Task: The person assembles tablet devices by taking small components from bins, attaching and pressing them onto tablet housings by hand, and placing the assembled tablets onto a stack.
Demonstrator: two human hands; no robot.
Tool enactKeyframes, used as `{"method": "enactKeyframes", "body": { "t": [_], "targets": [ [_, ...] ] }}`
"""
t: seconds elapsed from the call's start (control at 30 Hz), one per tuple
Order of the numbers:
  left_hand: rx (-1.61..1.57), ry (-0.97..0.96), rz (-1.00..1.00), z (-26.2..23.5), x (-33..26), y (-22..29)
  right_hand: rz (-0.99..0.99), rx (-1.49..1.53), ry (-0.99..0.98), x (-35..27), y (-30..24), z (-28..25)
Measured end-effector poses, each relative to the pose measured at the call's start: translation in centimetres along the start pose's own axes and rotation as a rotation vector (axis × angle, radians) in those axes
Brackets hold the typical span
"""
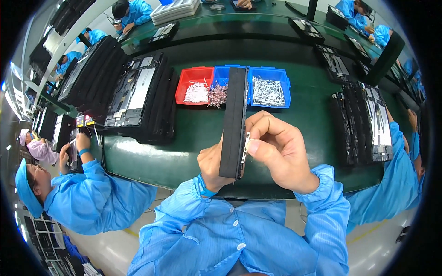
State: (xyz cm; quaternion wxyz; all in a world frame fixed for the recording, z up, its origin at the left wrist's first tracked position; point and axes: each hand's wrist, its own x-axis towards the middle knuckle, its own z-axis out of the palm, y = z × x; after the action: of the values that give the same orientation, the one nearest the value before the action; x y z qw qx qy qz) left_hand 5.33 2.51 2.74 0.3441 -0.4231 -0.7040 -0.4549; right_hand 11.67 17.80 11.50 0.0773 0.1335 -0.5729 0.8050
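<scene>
My left hand (211, 166) grips a flat black panel (234, 119), which stands tilted up on edge in front of me; most of my left fingers are behind it. Between thumb and forefinger my right hand (283, 154) pinches a small silver strip with dark holes (246, 147), held against the panel's right-hand edge. Beyond the panel is a row of bins: a red bin (180, 87) with small white pieces, a blue bin (220, 69) partly hidden by the panel with thin pinkish pieces, and another blue bin (286, 87) with silver strips.
Stacks of black device trays stand at left (154, 115) and right (340, 133) on the green table (193, 156). More trays lie along the far side (304, 28). A co-worker in blue (101, 193) sits at left, another (386, 193) at right; others work across the table.
</scene>
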Motion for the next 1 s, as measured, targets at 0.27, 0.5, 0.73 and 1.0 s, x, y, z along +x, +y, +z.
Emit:
{"method": "enactKeyframes", "body": {
  "t": [0.27,0.5,0.73,1.0],
  "targets": [
    [-0.023,-0.056,-0.033,-0.1,-0.2,0.2,-0.030,-0.014,-0.008,-0.1,0.1,-0.2],
    [0.016,-0.017,-0.040,0.2,-0.8,-0.1,-0.056,-0.031,-0.014,-0.3,0.0,-0.2],
    [0.033,-0.045,-0.036,0.3,-0.6,0.3,-0.028,0.009,-0.017,-0.4,0.1,-0.5],
    [0.027,-0.086,0.013,0.2,0.0,0.7,-0.012,-0.038,-0.030,-0.3,-0.3,-0.7]
  ]
}}
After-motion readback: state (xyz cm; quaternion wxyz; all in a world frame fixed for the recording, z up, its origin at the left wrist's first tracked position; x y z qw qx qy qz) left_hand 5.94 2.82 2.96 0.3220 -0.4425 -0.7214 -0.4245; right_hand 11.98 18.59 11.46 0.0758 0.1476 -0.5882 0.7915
